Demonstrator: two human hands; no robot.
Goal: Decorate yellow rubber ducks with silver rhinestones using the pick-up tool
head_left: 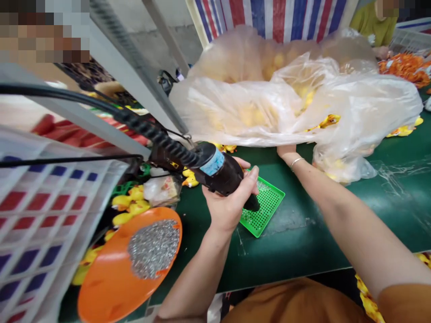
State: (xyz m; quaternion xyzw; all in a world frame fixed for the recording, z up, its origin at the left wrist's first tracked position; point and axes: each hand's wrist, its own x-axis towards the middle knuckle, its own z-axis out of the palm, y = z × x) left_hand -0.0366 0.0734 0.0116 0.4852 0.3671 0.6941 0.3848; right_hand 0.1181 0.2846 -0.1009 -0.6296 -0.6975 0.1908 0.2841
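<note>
My left hand [232,197] is closed round a black electric screwdriver [227,175] with a light-blue label and a thick cable. Its dark tip is over a green perforated tray [269,197] with small silvery screws [261,185] in it. My right hand [286,151], with a bracelet at the wrist, reaches under the edge of a large translucent plastic bag [235,98] of yellow things; its fingers are hidden. A yellow toy duck [328,121] shows at the bag's opening.
An orange dish [111,278] with a heap of screws [155,246] stands at left, near yellow ducks [131,202]. A metal post [151,80] and the screwdriver's cable [144,125] cross the left side. Another person [373,24] is at the far right, near orange items [404,69].
</note>
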